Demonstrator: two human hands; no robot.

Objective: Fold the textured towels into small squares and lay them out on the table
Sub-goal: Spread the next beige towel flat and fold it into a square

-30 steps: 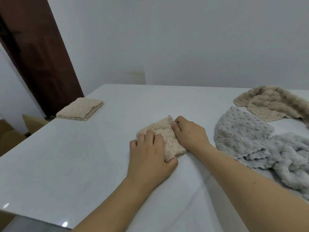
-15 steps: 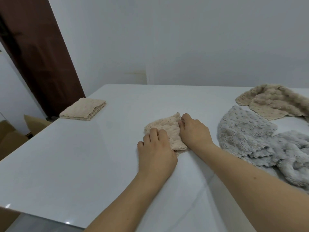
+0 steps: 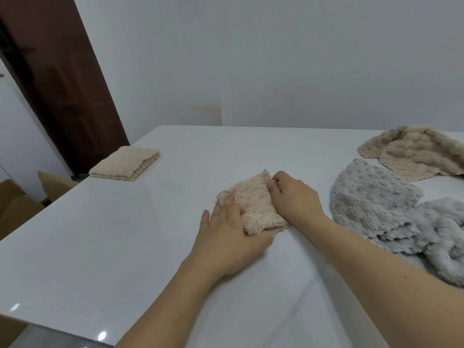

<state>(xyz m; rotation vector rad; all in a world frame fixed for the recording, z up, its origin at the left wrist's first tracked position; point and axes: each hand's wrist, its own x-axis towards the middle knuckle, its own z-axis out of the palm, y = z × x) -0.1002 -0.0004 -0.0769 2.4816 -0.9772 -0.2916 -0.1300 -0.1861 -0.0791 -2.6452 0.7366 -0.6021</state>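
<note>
One small beige towel (image 3: 253, 204) lies folded mid-table (image 3: 125, 234), soft, light, likely springy; left hand (image 3: 226, 234) presses it flat-fingered, right hand (image 3: 293, 197) pinches its far edge; best held at corners; unfolded grey towel (image 3: 376, 204) waits near.

Pale wall (image 3: 276, 59), dark wooden door (image 3: 57, 79), tan chairs (image 3: 17, 204)
</note>
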